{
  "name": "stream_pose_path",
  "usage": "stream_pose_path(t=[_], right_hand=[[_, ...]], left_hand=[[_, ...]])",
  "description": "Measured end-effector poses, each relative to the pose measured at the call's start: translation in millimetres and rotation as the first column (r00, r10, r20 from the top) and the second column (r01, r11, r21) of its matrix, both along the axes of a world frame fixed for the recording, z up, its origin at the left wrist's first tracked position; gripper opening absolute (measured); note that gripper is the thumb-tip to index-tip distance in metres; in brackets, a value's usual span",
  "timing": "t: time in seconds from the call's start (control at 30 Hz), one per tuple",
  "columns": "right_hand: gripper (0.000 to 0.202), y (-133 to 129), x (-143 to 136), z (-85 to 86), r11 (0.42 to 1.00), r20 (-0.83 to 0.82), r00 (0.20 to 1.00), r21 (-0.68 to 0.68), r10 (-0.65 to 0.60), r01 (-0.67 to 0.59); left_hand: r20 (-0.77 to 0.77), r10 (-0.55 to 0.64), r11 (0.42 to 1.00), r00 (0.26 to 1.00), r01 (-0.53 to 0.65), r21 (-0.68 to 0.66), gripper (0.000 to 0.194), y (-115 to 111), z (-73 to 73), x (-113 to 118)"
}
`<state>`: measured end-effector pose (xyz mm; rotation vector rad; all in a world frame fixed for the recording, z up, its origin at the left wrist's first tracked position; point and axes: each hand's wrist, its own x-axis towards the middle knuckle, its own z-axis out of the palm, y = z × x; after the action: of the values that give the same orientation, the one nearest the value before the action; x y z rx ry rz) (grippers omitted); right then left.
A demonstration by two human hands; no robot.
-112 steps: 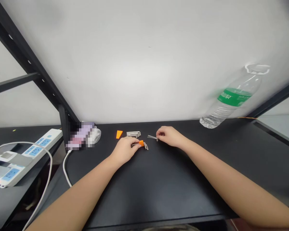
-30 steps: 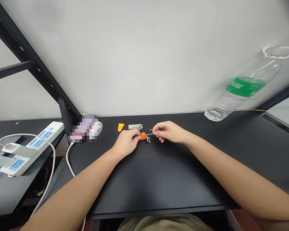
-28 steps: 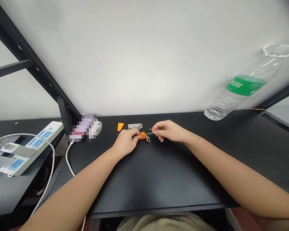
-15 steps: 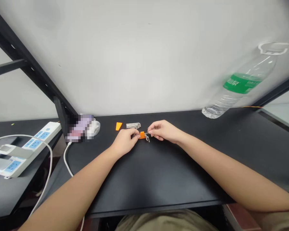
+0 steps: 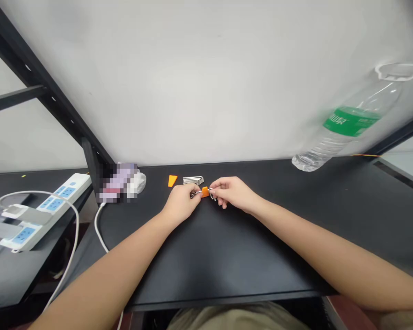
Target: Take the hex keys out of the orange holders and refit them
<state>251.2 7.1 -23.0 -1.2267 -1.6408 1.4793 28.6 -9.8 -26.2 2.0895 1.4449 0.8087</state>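
Black desktop [image 5: 227, 256], white wall [image 5: 206, 101] behind; orange hex-key holder [image 5: 205, 192] sits near side and slightly right of loose hex-key row [image 5: 192, 180], left hand [image 5: 179, 202] pinching it, right hand [image 5: 234, 192] fingertips closed on a hex key [image 5: 210, 189]. Off-angle push or weak left pinch could twist holder, letting keys slip. Held key's long axis roughly left-right, shaft pointing left.
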Motion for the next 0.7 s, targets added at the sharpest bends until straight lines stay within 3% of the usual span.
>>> stream_pose_path(t=[0.17, 0.33, 0.6, 0.7], right_hand=[[0.026, -9.2, -6.9, 1.0, 0.999, -0.052, 0.998, -0.008, 0.047, -0.048], [0.026, -4.5, -4.8, -3.9, 1.0, 0.029, 1.0, 0.001, 0.011, -0.011], [0.024, -10.4, -8.1, -6.9, 0.985, 0.156, 0.988, 0.167, 0.011, -0.037], [0.021, -11.4, -8.2, -7.2, 0.95, 0.239, 0.971, 0.304, 0.002, -0.077]], left_hand=[[0.0, -0.006, 1.0, 1.0, 0.006, 0.012, 0.009, -0.2, -0.2, 0.0], [-0.006, -0.014, 1.0, 1.0, 0.014, 0.014, 0.01, -0.8, 1.3, -0.7], [-0.002, -0.024, 1.0, 1.0, 0.024, -0.002, 0.009, -1.0, 1.1, -1.3], [0.029, -0.027, 1.0, 0.999, 0.027, -0.005, 0.007, -1.3, 0.5, -1.2]])
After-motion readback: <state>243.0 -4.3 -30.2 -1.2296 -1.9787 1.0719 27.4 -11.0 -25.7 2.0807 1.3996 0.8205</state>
